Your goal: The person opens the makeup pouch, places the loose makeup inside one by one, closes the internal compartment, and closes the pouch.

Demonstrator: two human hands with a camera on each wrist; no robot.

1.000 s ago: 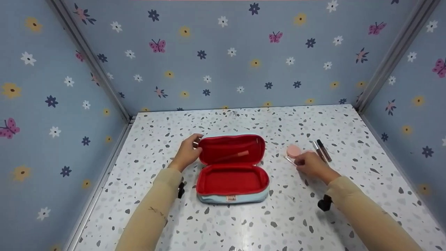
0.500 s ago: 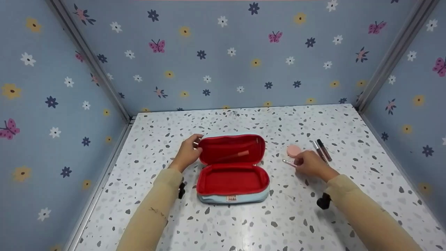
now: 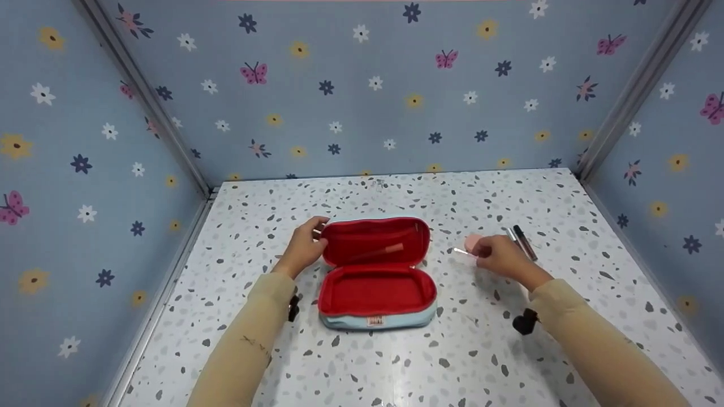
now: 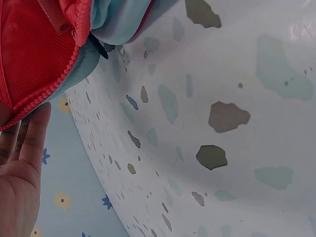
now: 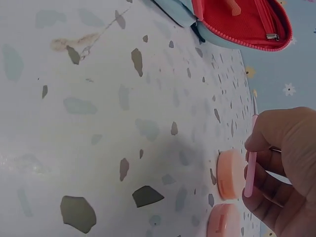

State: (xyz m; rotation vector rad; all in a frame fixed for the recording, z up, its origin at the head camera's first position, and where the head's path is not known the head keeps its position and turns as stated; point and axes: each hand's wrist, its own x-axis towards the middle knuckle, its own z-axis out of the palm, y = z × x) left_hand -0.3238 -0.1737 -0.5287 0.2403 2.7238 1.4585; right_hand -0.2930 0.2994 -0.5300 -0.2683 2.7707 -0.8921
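Observation:
A light blue zip pouch (image 3: 378, 321) with a red lining lies unfolded on the table, its lid standing up at the back. My left hand (image 3: 304, 249) holds the lid's left edge, thumb inside and fingers behind. Inside the lid, a stick with a coral end (image 3: 394, 247) sits behind red mesh. My right hand (image 3: 502, 257) pinches a slim pink stick (image 5: 251, 173) with a thin pale tip, raised off the table; its exact kind is unclear. Just beyond that hand are two round peach containers, one nearer (image 5: 231, 174) and one lower (image 5: 223, 220) in the right wrist view.
Two slim tubes, one with a black cap (image 3: 525, 242) and one with a silvery cap (image 3: 512, 234), lie behind my right hand. The speckled white table (image 3: 373, 367) meets flowered walls (image 3: 362, 113) at the back and sides.
My right hand has lifted the pink stick off the table and moved it slightly left and away from me, now covering more of a peach container. My left hand stays on the lid.

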